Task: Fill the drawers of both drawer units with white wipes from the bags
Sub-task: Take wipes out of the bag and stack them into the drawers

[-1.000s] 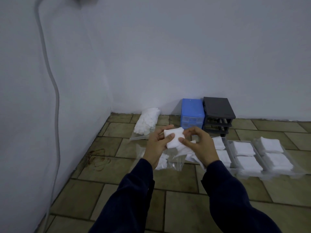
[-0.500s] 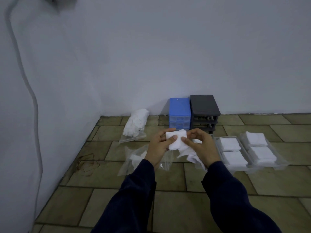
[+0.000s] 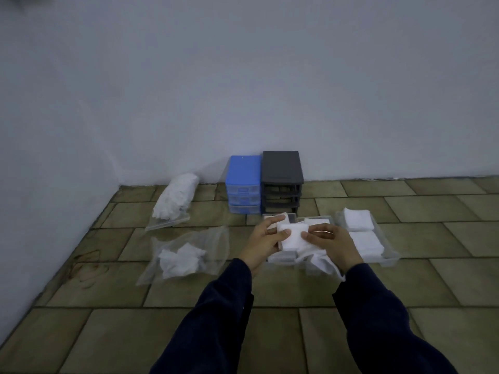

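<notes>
A person in dark sleeves holds a folded white wipe (image 3: pixel 293 235) between both hands above a tiled floor (image 3: pixel 270 333). The left hand (image 3: pixel 266 238) pinches the wipe's left edge, thumb on top and fingers curled behind; the right hand (image 3: pixel 333 242) pinches its right side the same way, and a loose tail of white cloth hangs below that hand. Both grips are closed on the wipe.

Under the hands lie clear drawers (image 3: pixel 383 255) taken out onto the floor. The one at right holds two stacks of folded wipes; the ones beneath the hands are mostly hidden.

Against the wall stand a blue unit (image 3: pixel 244 183) with its three drawers in place and, touching it on the right, a grey unit (image 3: pixel 282 179) whose slots look open and dark.

To the left, a full bag (image 3: pixel 174 202) of wipes leans near the corner. In front of it a flatter bag (image 3: pixel 186 256) lies on the floor with a few crumpled wipes inside, just beside the left forearm.
</notes>
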